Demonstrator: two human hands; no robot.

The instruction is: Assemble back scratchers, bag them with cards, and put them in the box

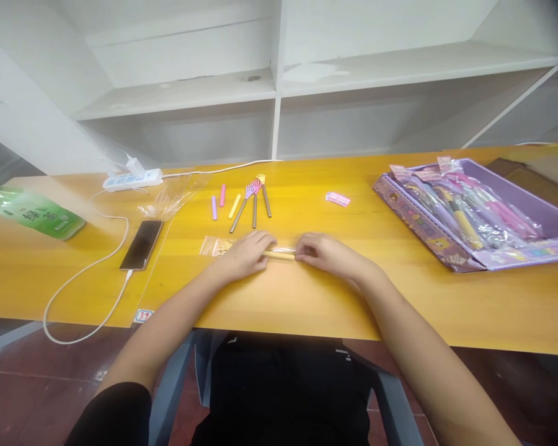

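Observation:
A yellow back scratcher [281, 254] in a clear plastic bag [209, 246] lies across the table before me. My left hand [248, 255] is closed over its middle, with the yellow claw head showing to the left. At the bag's right end, the fingers of my right hand [323, 251] are curled and pinching the plastic; the fingertips are partly hidden. Farther back lie three metal rods with small claw heads: purple [249, 191], pink [255, 186] and yellow [261, 179]. Beside them are loose purple [214, 208], pink [222, 195] and yellow [235, 206] handles.
Right of me, a purple box [428, 238] holds several bagged items. Small pink cards [338, 199] lie behind my right hand. To the left are a phone [142, 244] on a white cable, a green bottle [37, 210], a power strip [132, 179] and crumpled clear plastic [170, 197].

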